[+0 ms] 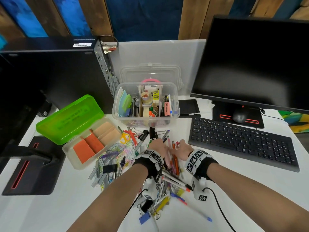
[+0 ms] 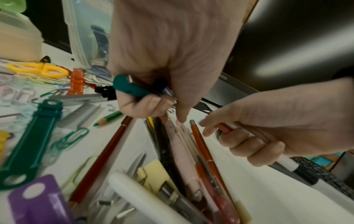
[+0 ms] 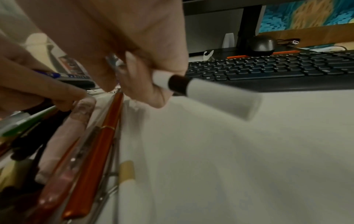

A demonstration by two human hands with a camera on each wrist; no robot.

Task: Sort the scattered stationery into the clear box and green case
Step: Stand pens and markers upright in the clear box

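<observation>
Nearest me, a blue binder clip [image 1: 144,218] and a loose blue-capped pen [image 1: 203,216] lie at the near edge of the scattered pile of pens, clips and staples [image 1: 117,168] on the white desk [image 1: 234,195].

Over the middle of the pile, my left hand [image 2: 164,60] is curled round a small bundle of pens, a teal-capped pen [image 2: 132,89] foremost, with the forefinger pointing down at the pens below. My right hand [image 2: 272,124] is closed round a white marker with a black band [image 3: 203,89], its end sticking out past the fingers [image 3: 141,91] toward the keyboard. Between the two hands lie an orange metal pen [image 2: 201,144] and a pale pink pen [image 2: 184,153], side by side on the desk.

To the left, a long green plastic clip [image 2: 32,139], yellow-handled scissors [image 2: 41,69] and coloured paper clips [image 1: 124,152] rest near the green-lidded case [image 1: 73,121], which stands open with orange and peach blocks inside.

Beyond the pile sits the clear plastic box [image 1: 145,102], open and already holding pens, tape and notes. The black keyboard [image 1: 242,141] lies to the right, with a dark monitor [image 1: 254,64] behind it.
</observation>
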